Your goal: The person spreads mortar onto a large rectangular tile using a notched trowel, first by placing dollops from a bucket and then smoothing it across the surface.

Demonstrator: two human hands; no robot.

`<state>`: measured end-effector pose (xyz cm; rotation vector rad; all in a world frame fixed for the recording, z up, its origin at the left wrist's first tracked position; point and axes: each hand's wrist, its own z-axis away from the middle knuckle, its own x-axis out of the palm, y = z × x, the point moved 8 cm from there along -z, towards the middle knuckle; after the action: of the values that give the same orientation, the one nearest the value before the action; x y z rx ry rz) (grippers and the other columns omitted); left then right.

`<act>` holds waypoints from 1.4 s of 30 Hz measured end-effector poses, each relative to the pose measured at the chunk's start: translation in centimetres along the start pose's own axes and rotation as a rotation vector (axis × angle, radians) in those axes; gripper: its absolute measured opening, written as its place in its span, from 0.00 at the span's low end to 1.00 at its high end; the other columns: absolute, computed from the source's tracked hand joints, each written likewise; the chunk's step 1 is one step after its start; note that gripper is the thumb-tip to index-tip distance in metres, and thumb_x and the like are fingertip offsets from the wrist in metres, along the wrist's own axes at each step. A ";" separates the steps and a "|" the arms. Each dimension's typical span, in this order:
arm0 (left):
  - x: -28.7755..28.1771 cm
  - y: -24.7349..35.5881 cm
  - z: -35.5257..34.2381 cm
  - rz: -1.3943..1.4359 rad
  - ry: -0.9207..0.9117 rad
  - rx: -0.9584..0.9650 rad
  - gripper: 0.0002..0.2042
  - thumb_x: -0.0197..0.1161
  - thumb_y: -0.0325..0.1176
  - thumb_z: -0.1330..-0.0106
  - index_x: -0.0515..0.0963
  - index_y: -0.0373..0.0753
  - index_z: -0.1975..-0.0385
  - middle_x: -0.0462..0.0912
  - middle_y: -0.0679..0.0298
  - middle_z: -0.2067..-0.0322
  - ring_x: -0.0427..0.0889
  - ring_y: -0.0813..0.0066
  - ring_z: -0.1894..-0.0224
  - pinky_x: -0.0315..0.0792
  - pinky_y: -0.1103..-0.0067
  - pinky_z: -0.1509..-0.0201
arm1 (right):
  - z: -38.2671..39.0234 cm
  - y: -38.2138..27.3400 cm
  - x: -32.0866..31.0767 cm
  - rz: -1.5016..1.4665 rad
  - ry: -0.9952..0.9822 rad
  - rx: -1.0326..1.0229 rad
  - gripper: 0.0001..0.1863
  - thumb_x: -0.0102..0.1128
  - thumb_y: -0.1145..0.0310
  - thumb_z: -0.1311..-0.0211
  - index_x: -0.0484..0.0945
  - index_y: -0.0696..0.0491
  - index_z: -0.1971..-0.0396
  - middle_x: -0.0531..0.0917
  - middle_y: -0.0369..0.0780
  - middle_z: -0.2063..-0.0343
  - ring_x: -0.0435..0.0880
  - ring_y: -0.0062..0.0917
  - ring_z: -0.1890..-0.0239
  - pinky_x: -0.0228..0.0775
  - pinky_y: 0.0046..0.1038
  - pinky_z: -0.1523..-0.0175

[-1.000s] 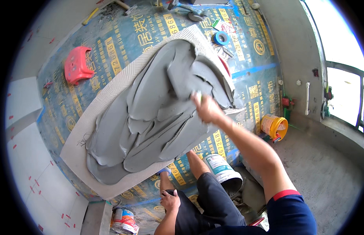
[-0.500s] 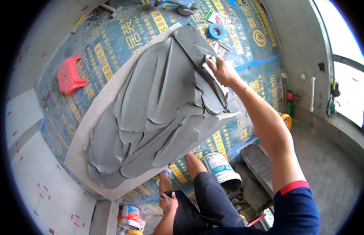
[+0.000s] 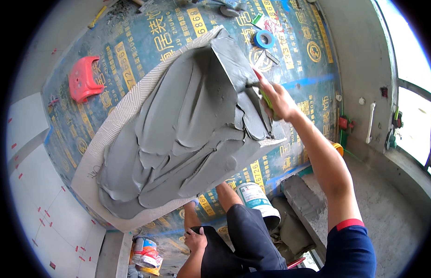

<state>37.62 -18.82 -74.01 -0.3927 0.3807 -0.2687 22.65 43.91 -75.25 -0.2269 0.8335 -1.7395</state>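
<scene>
My right hand (image 3: 281, 103) is closed round the green-and-red handle of a trowel. The trowel's flat rectangular blade (image 3: 231, 58) is smeared with grey mortar and lies at the far right corner of a large pale slab (image 3: 102, 143). A thick, ridged layer of grey mortar (image 3: 178, 111) covers most of that slab. Along its far left side a bare strip shows fine grooves. Resting on my knee, my left hand (image 3: 196, 239) holds nothing, its fingers laid over the dark shorts.
Printed green sheeting (image 3: 132, 55) covers the floor. A red plastic stool (image 3: 84, 79) stands at the left, a blue tape roll (image 3: 264, 39) at the far side. Near my legs are a white bucket (image 3: 257, 201) and a stained paint pail (image 3: 146, 252). A concrete ledge (image 3: 303, 199) runs at the right.
My right hand has moved slightly right and toward me, and more of the trowel's handle shows. The whole view has shifted a little. My left hand stays on my knee.
</scene>
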 end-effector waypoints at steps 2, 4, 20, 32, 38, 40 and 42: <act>0.2 0.3 -0.2 0.013 0.018 0.005 0.38 0.52 0.59 0.36 0.58 0.31 0.37 0.69 0.41 0.47 0.75 0.45 0.48 0.68 0.60 0.44 | -3.7 0.2 -0.6 0.003 0.029 0.001 0.30 0.41 0.39 0.31 0.71 0.56 0.67 0.73 0.36 0.84 0.72 0.20 0.87 0.65 0.24 0.81; -0.1 0.2 -0.1 0.017 0.025 -0.004 0.38 0.53 0.58 0.36 0.58 0.31 0.37 0.69 0.42 0.46 0.75 0.46 0.48 0.68 0.60 0.43 | -6.2 -0.5 -1.8 0.086 0.101 0.022 0.32 0.40 0.39 0.31 0.71 0.58 0.69 0.75 0.39 0.83 0.74 0.22 0.87 0.68 0.26 0.80; -0.1 0.6 -0.3 -0.016 0.014 0.023 0.40 0.48 0.62 0.35 0.56 0.31 0.35 0.69 0.37 0.47 0.75 0.43 0.47 0.70 0.60 0.43 | 10.1 5.6 7.1 0.072 0.351 0.174 0.25 0.45 0.51 0.30 0.65 0.63 0.56 0.79 0.64 0.68 0.78 0.60 0.61 0.69 0.50 0.56; -0.6 0.2 -1.1 -0.069 0.011 0.037 0.40 0.48 0.62 0.35 0.56 0.31 0.35 0.69 0.39 0.46 0.75 0.44 0.47 0.70 0.60 0.44 | 16.4 7.5 8.3 -0.217 0.380 0.230 0.28 0.45 0.49 0.30 0.67 0.61 0.47 0.80 0.57 0.60 0.80 0.49 0.54 0.69 0.41 0.48; -1.8 -0.4 -1.4 -0.066 0.060 0.066 0.40 0.47 0.61 0.34 0.56 0.29 0.36 0.69 0.38 0.45 0.75 0.43 0.47 0.70 0.60 0.43 | 15.4 12.8 8.5 -0.411 0.556 0.454 0.21 0.49 0.50 0.31 0.67 0.56 0.57 0.75 0.38 0.80 0.73 0.23 0.85 0.69 0.29 0.81; -1.9 0.8 -0.7 -0.059 0.021 0.069 0.40 0.47 0.61 0.34 0.56 0.29 0.36 0.69 0.37 0.46 0.75 0.43 0.46 0.70 0.60 0.43 | 17.0 18.0 7.0 -0.479 0.622 0.470 0.21 0.50 0.50 0.31 0.68 0.56 0.59 0.74 0.37 0.81 0.74 0.22 0.84 0.68 0.27 0.82; -2.0 0.6 -1.0 -0.068 0.041 0.077 0.39 0.47 0.61 0.34 0.56 0.29 0.36 0.70 0.37 0.46 0.75 0.43 0.46 0.70 0.60 0.43 | 18.3 22.2 5.1 -0.420 0.738 0.519 0.21 0.50 0.50 0.31 0.67 0.55 0.60 0.73 0.37 0.82 0.73 0.21 0.85 0.67 0.28 0.83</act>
<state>35.53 -17.90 -74.46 -0.3257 0.3962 -0.3571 47.87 29.24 -77.21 0.6712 0.8395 -2.4167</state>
